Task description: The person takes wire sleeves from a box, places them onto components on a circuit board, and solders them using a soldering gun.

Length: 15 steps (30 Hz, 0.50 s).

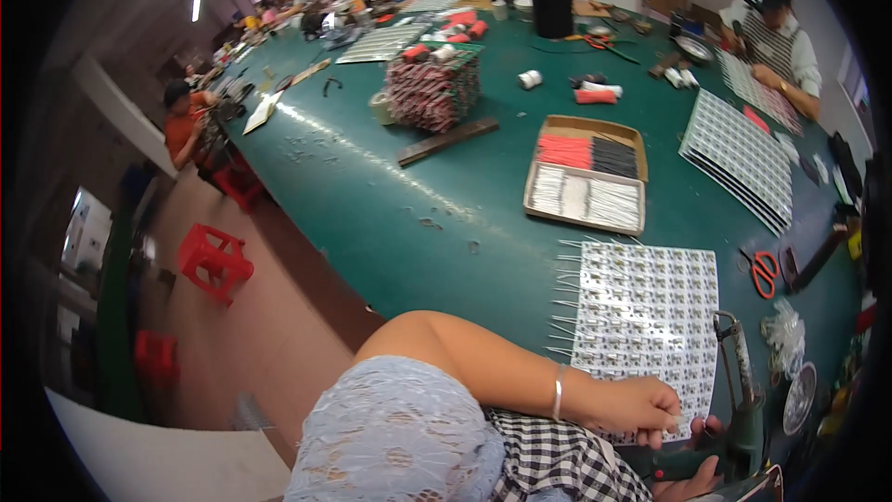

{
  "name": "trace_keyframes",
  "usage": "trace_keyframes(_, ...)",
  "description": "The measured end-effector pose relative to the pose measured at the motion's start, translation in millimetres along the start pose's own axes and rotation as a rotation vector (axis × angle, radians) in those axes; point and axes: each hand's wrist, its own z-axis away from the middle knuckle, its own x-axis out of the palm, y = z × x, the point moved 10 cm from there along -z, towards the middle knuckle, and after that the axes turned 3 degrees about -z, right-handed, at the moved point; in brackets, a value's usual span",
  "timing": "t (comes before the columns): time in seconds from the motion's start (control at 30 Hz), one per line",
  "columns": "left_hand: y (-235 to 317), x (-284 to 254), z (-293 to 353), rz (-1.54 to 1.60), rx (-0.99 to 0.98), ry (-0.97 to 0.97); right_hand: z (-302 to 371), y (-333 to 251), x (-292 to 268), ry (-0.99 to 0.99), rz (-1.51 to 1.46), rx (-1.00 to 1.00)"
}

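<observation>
A white panel of small circuit boards [641, 307] lies in front of me, with thin white wires [564, 302] sticking out past its left edge. My left hand [646, 407] is over the panel's near right part, fingers closed in a pinch. Something small and pale may be at the fingertips; I cannot make it out. Below and right of it, my right hand [695, 485], partly cut off by the lower edge, wraps round the dark green handle of a soldering gun [748, 432]. The gun's bent metal tube rises beside the panel's right edge.
Beyond the panel sits a cardboard box [527, 195] of red, black and white wires. Orange-handled scissors [764, 274], a plastic bag [786, 335] and stacked panels [739, 158] are on the right. A wire bundle [432, 88] and metal bar [448, 141] lie farther off. Co-workers sit around the table.
</observation>
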Motion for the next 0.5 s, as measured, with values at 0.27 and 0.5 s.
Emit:
trace_keyframes(0.27,-15,10,4,0.097,-0.095,-0.048,-6,-26,34,-0.024,-0.043,-0.146)
trace_keyframes(0.5,-11,8,-1,0.095,-0.081,-0.022,-5,-15,23,-0.132,-0.034,-0.209)
